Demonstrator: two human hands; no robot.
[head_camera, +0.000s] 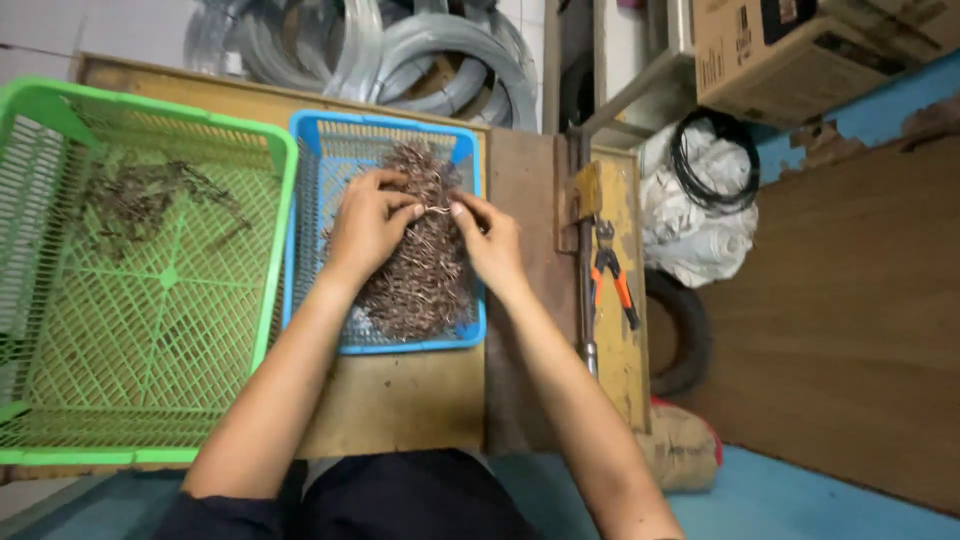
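Dull brown metal wire pieces (420, 270) in blue plastic mesh basket (385, 130), worn wooden bench (400, 395).

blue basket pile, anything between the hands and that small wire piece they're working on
Nothing visible does. The left hand and right hand already pinch the small wire piece between their fingertips, just above the heap of wire pieces in the blue basket.

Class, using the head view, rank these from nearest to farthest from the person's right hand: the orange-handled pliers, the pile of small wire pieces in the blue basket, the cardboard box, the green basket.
From the right hand:
1. Pile of wire pieces, directly beneath it in the blue basket.
2. Orange-handled pliers, to its right on the bench.
3. Green basket, away to the left.
4. Cardboard box, upper right corner.
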